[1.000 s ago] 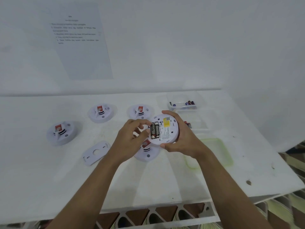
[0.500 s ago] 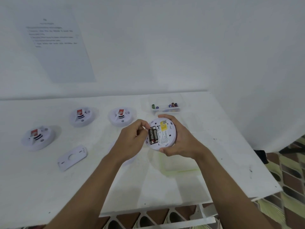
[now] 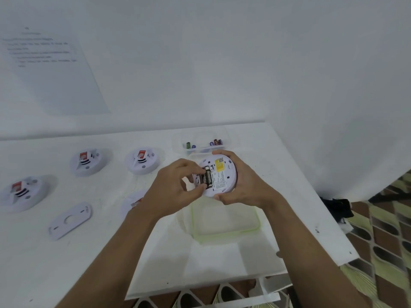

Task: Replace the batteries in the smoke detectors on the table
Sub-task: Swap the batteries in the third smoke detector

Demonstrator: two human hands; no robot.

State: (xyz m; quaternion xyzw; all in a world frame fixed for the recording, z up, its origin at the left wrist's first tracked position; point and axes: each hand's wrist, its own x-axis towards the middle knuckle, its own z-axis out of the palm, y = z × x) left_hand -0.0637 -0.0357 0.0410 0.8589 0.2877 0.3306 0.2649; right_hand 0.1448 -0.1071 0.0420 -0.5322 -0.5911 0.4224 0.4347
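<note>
My right hand point(image 3: 244, 185) grips a white round smoke detector point(image 3: 220, 174) above the table, its back with a yellow label turned up. Black batteries point(image 3: 207, 179) sit in its open compartment. My left hand point(image 3: 175, 190) pinches at those batteries with thumb and fingertips. Three more detectors stand face up on the table: far left point(image 3: 22, 193), left middle point(image 3: 87, 162) and centre point(image 3: 143, 160). Another detector point(image 3: 133, 202) is partly hidden behind my left wrist.
A loose white cover plate point(image 3: 70, 220) lies at front left. A clear tray point(image 3: 205, 144) with several batteries stands at the back. A green-rimmed clear lid point(image 3: 224, 221) lies under my hands. The white table point(image 3: 289, 178) ends at right, with patterned floor beyond.
The view has swung right, so the table objects sit further left. My left fingers have closed in on the batteries in the compartment. My right hand keeps holding the detector.
</note>
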